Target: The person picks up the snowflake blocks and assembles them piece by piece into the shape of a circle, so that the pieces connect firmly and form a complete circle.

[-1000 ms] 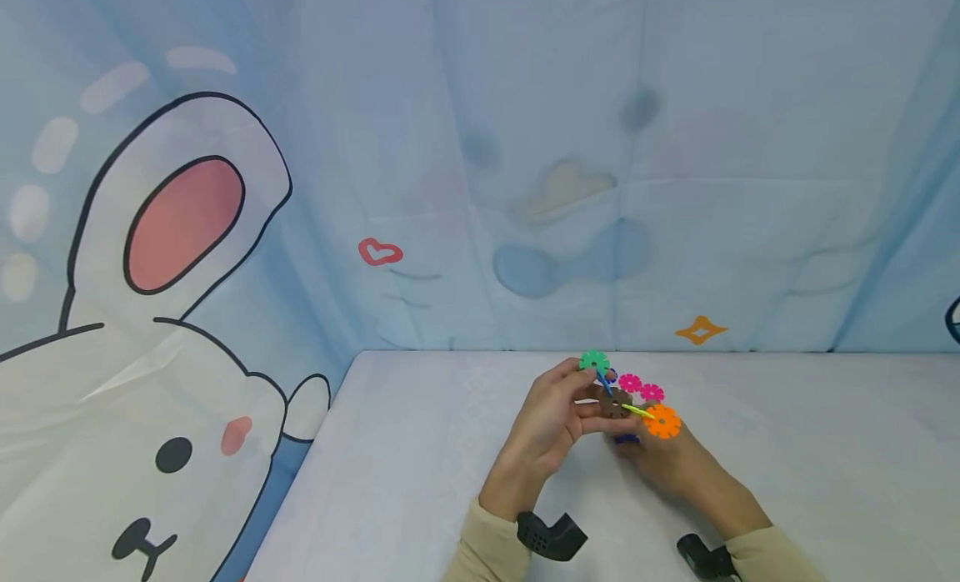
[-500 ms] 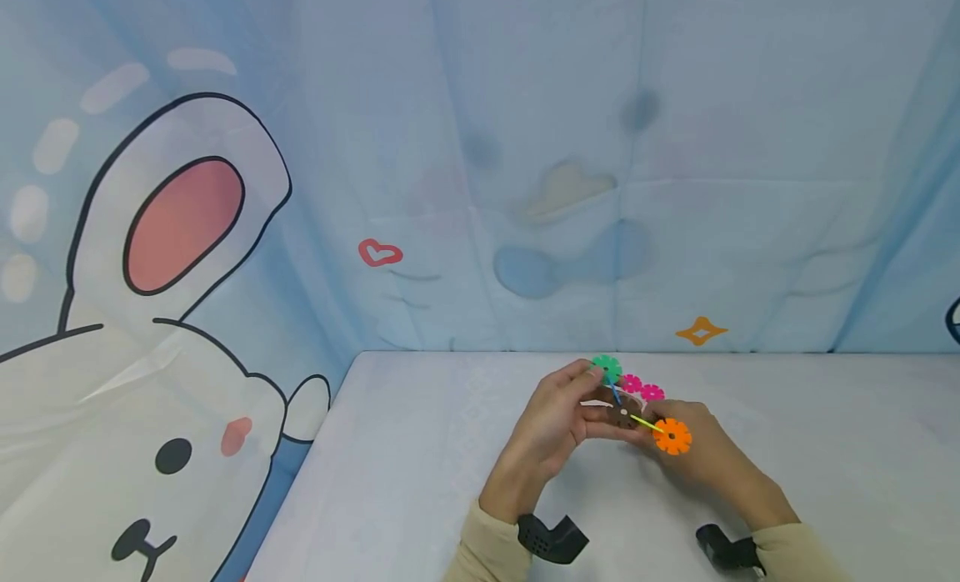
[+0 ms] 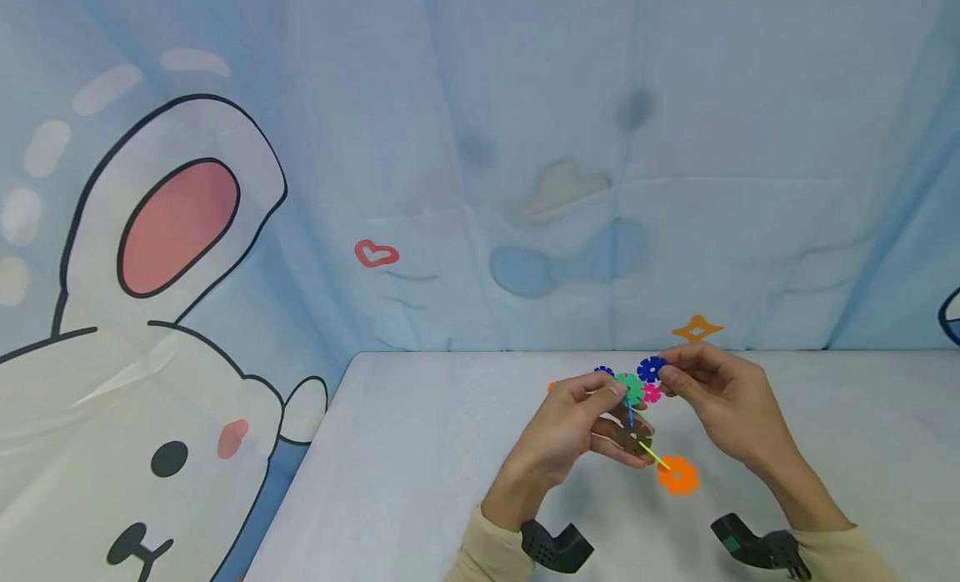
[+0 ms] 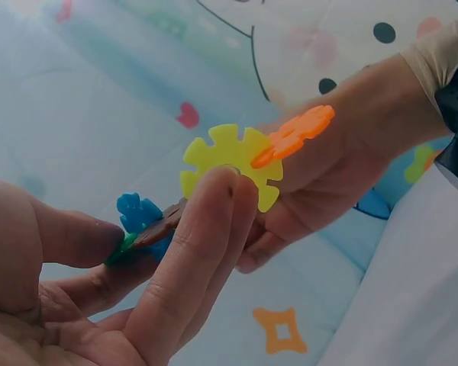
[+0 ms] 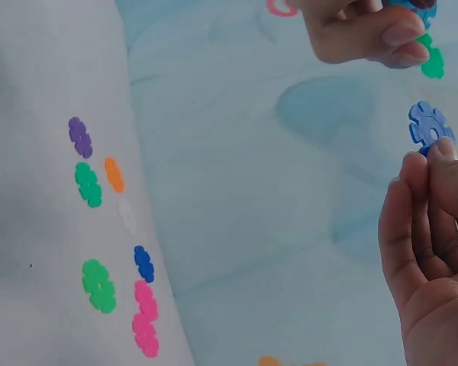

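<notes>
- head view: the left hand [image 3: 564,436] holds linked discs [image 3: 636,444] between thumb and fingers, raised over the white tabletop [image 3: 420,465]; a green disc [image 3: 628,388] sits at the thumb tip, an orange disc [image 3: 678,475] at the lower end, projecting past the fingers.
- the right hand [image 3: 735,407] pinches a notched blue disc [image 3: 650,369] just beside the green one, near the far edge, where the tabletop meets the patterned backdrop [image 3: 525,132].
- broad stretches of tabletop extend outward from both hands; the left edge lies well apart from the left hand. a loose pink disc [image 3: 651,393] shows between the hands.
- left wrist view: a brown disc [image 4: 162,223] lies tilted between thumb and fingers; a yellow disc [image 4: 233,145], partly hidden by a fingertip, adjoins the orange one. the right forearm crosses behind.
- right wrist view: thumb and fingers grip the blue disc low, its upper rim exposed; a gap separates it from the left hand's green disc above. loose discs [image 5: 99,286], purple, green, orange, blue and pink among them, lie along the tabletop's edge, well apart from the right hand.
</notes>
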The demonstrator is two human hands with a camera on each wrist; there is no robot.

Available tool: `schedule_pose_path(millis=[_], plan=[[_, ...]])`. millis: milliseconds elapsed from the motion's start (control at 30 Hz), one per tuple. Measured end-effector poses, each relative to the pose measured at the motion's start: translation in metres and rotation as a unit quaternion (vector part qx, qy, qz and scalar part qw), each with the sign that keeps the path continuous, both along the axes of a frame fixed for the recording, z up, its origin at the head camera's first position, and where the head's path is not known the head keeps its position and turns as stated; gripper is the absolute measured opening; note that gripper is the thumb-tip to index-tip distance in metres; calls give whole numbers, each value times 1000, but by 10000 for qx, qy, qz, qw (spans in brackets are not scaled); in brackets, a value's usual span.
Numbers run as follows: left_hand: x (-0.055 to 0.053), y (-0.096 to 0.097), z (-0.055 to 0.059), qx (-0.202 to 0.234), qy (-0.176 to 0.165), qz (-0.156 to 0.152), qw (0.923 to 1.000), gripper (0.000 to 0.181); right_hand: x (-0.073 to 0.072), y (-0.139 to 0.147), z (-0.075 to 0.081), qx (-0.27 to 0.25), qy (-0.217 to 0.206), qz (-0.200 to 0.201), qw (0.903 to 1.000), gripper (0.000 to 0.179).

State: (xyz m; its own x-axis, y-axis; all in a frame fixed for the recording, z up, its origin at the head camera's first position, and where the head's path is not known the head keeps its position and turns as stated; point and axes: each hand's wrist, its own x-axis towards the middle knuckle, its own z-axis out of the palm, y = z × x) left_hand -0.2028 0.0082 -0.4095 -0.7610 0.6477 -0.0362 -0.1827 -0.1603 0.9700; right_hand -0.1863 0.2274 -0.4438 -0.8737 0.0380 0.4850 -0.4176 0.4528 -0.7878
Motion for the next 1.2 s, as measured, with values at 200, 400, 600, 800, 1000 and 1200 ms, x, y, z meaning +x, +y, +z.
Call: schedule_pose_path(millis=[200, 400, 600, 800, 1000, 1200], plan=[[1, 1, 0, 7, 71, 17, 10000, 29, 6, -5, 8, -8, 250, 16, 9997, 13], [1, 0, 1, -19, 206, 20, 9998, 36, 11, -8, 16, -25, 342, 80, 9994, 14], [2, 0, 2, -63, 364, -67, 9993, 40, 13, -12, 19, -79, 422, 155, 9990, 14], [2, -1, 2, -134, 431, -139, 9989, 42, 14, -18, 20, 18, 515, 177, 9985, 15], [3, -2, 3, -150, 406, -61, 9990, 42, 14, -22, 19, 25, 671, 22, 9977, 16], [2, -3, 4, -284, 310, 125, 9990, 37, 12, -30, 16, 276, 895, -164, 9955, 14]])
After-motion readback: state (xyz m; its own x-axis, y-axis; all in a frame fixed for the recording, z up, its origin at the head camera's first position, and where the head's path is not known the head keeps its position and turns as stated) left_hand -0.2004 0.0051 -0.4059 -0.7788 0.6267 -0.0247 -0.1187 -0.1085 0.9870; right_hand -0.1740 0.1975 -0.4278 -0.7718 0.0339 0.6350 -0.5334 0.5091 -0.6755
